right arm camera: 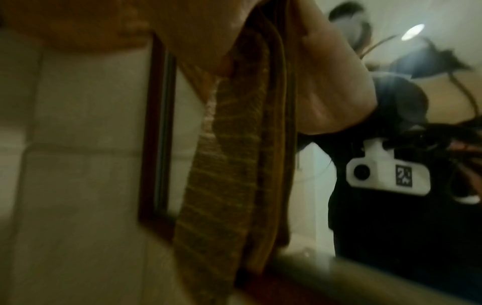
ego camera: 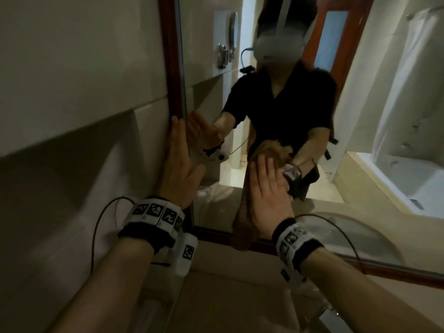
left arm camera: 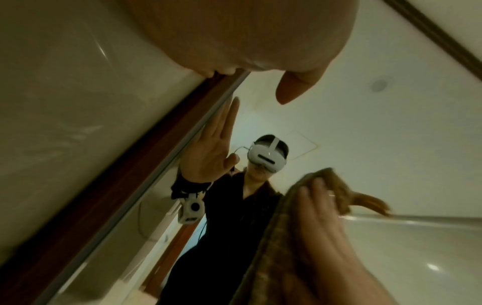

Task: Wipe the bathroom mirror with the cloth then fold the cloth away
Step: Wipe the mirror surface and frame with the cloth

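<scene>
The mirror (ego camera: 211,97) has a dark red-brown wooden frame (ego camera: 171,68) and reflects me. My left hand (ego camera: 179,150) lies flat with straight fingers against the frame's left edge, low on the mirror; the left wrist view shows its palm (left arm camera: 234,41) on the frame. My right hand (ego camera: 266,186) presses a brown striped cloth (ego camera: 242,212) flat on the glass near the bottom edge. The cloth's loose end hangs below my palm, over the lower frame. From the left wrist view, my right hand's fingers (left arm camera: 320,206) lie straight on the cloth (left arm camera: 274,258). The cloth (right arm camera: 229,165) fills the middle of the blurred right wrist view.
A beige tiled wall (ego camera: 72,92) runs left of the mirror. A beige counter (ego camera: 228,284) lies under my wrists. The glass reflects a round basin (ego camera: 360,236), a bathtub (ego camera: 413,183) and a door. Cables (ego camera: 96,231) trail from both wrist bands.
</scene>
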The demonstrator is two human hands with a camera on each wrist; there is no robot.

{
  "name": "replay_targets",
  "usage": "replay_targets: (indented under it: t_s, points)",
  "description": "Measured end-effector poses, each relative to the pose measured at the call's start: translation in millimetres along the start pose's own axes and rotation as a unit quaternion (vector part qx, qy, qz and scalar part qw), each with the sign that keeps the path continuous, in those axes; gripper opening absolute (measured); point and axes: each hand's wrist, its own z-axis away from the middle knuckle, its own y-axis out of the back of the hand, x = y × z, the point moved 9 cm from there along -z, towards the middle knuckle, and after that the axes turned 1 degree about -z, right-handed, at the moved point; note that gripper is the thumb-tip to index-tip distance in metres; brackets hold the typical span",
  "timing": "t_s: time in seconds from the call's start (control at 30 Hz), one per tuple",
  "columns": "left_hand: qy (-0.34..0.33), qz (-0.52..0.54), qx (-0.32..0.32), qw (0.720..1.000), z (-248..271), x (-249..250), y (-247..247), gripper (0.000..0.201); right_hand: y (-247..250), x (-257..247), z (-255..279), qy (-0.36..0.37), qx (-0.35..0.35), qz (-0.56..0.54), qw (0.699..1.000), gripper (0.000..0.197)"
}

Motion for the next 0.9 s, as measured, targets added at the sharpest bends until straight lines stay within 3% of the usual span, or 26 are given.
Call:
replay_targets:
  t_s: [0.1,0.17,0.27,0.33,0.43,0.6,0.9]
  points:
    - [0.018,-0.031,-0.031,0.999,67.9,-23.8,-21.3,0.088,-60.9,-38.1,46.6,0.056,-0.111,-0.001,0.992,0.092]
    - [0.05,-0.107,-0.133,0.984,129.4,-52.2,-50.9,0.084,-93.0,-55.9,72.8,0.076,-0.169,0.003,0.983,0.092]
    - [0.093,-0.212,-0.326,0.917,213.8,-98.5,-95.8,0.08,-122.9,-76.2,106.0,0.095,-0.221,-0.03,0.97,0.09]
    - [0.125,-0.258,-0.374,0.882,239.0,-120.0,-108.5,0.078,-133.5,-90.6,120.6,0.123,-0.231,-0.045,0.964,0.085]
    - [0.158,-0.259,-0.369,0.878,236.7,-128.9,-120.1,0.078,-147.2,-102.7,129.6,0.133,-0.253,-0.068,0.956,0.095]
    - [0.136,-0.235,-0.314,0.91,209.9,-122.4,-142.2,0.08,-150.3,-104.7,132.1,0.106,-0.281,-0.124,0.946,0.1]
    - [0.227,-0.261,-0.273,0.897,210.0,-145.7,-126.2,0.078,-146.1,-102.4,129.4,0.052,-0.289,-0.209,0.933,0.084]
